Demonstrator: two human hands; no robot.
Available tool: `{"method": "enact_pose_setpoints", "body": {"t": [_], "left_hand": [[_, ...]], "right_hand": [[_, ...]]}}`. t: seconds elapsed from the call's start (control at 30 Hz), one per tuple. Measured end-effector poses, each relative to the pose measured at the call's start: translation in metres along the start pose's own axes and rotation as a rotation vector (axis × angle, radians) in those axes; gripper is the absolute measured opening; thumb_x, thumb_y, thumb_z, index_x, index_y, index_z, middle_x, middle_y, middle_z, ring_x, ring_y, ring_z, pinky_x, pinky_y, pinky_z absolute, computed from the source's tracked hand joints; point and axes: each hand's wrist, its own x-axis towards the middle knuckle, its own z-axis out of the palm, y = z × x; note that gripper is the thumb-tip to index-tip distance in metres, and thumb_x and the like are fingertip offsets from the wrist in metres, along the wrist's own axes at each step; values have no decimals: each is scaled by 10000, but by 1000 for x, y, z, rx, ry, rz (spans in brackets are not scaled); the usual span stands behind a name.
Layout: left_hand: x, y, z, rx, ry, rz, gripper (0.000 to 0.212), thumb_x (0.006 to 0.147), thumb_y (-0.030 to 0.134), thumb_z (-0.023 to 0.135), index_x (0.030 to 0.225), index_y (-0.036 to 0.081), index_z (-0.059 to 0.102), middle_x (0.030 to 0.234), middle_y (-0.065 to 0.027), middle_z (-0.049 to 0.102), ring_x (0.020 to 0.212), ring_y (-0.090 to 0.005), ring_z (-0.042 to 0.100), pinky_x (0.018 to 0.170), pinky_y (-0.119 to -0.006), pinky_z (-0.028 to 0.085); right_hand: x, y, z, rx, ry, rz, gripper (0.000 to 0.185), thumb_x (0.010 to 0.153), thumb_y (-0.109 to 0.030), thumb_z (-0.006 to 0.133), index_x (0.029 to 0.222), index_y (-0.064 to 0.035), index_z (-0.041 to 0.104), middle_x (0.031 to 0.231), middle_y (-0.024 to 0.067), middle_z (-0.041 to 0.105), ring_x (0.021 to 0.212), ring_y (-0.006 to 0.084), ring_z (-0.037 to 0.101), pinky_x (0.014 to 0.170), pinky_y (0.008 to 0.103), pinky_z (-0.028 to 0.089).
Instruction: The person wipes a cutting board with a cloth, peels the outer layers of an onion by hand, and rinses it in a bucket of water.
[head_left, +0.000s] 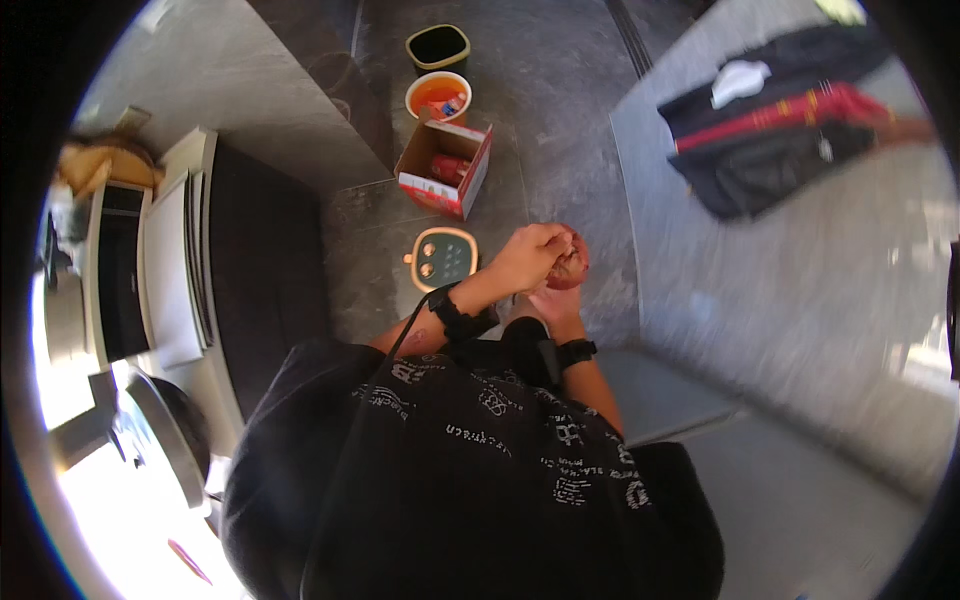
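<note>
My left hand (538, 256) is bent over a rounded reddish object (573, 264), its fingers gripping the near side. Beneath that object lies my right hand (556, 301), with the palm turned up and supporting it. Exactly what the object is cannot be made out, and the hands cover part of it. Dark bands circle both wrists. Left of my hands, on the dark floor, is a dark green lidded container (448, 259) with a tan rim and two round knobs on top, partly behind my left forearm.
Ahead is an open red-and-white cardboard box (431, 199) with a red package (450, 169) inside. Beyond it stand a white-rimmed bucket (409, 97) with orange contents and a dark bin (411, 51). Dark clothing (780, 161) is at the right wall; a dark-fronted cabinet (270, 247) is left.
</note>
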Motion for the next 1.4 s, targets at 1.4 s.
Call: {"method": "enact_pose_setpoints", "body": {"t": [1.4], "left_hand": [[542, -630, -306, -43, 1613, -884, 255, 871, 242, 516, 822, -2, 576, 770, -214, 615, 689, -342, 611, 581, -415, 450]], "right_hand": [[908, 81, -150, -850, 259, 1320, 753, 896, -533, 370, 1372, 37, 240, 1449, 183, 205, 1322, 275, 264, 1093, 360, 235]]}}
